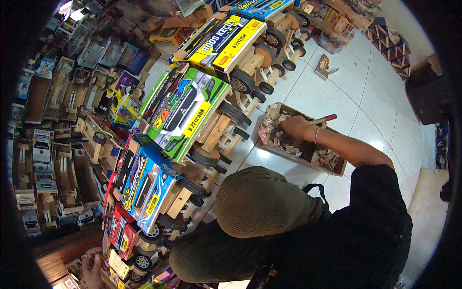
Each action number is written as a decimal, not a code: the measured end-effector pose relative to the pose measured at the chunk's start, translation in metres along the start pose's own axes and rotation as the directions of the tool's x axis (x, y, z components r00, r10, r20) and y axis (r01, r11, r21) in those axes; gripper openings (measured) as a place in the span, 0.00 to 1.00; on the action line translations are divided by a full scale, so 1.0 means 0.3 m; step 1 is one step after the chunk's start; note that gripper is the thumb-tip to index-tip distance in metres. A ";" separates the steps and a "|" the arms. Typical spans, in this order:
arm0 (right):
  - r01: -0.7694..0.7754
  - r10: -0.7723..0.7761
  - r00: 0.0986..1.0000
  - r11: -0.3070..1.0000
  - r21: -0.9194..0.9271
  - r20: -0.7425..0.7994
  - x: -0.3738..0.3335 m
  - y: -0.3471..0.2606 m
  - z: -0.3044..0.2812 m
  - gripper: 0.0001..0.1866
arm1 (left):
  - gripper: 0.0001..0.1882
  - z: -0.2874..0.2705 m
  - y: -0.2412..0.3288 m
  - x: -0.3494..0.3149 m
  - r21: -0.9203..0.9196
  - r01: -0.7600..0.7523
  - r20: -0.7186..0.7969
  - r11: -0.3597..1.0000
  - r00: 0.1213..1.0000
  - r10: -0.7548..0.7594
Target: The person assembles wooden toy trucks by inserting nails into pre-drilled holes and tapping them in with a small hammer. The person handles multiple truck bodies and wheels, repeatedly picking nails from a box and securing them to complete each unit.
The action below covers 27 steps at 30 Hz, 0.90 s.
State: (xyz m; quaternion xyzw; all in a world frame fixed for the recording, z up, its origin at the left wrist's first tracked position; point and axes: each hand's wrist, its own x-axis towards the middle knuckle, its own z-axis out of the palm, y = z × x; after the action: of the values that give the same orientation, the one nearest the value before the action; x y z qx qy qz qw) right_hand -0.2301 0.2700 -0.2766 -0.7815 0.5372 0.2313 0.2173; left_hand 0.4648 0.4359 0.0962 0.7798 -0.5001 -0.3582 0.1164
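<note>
My right hand (297,129) reaches down into an open box (340,166) of small wood scraps on the tiled floor. Its fingertips are hidden among the pieces. Across the box's far rim, beside my wrist, rests a wooden handle with a red end (323,119). My left hand (91,269) is at the lower left, fingers curled, near a red toy truck (121,232); what it holds, if anything, I cannot make out. In a slanting row stand wooden toy trucks with printed fronts: a blue one (148,185), a green one (185,115) and a yellow one (224,45).
Past the box, a small tool with an orange-brown body (322,65) lies on the tiles. Crowded toy trucks and wooden parts (57,166) fill the left side. A dark bag-like object (426,94) stands at the far right. My olive-covered knees (267,202) are between the trucks and box.
</note>
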 end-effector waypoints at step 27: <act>-0.102 0.123 0.991 0.533 0.840 0.042 -0.247 0.210 -0.167 0.14 | 0.22 0.184 0.315 0.039 -0.069 -0.231 0.223 0.970 0.944 0.241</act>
State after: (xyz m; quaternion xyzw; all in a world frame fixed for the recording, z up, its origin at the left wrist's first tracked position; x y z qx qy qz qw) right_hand -0.3064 0.2747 -0.1982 -0.5479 0.6338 -0.0497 0.5438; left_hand 0.3646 0.3909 0.1026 0.6649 -0.5924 -0.4399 0.1161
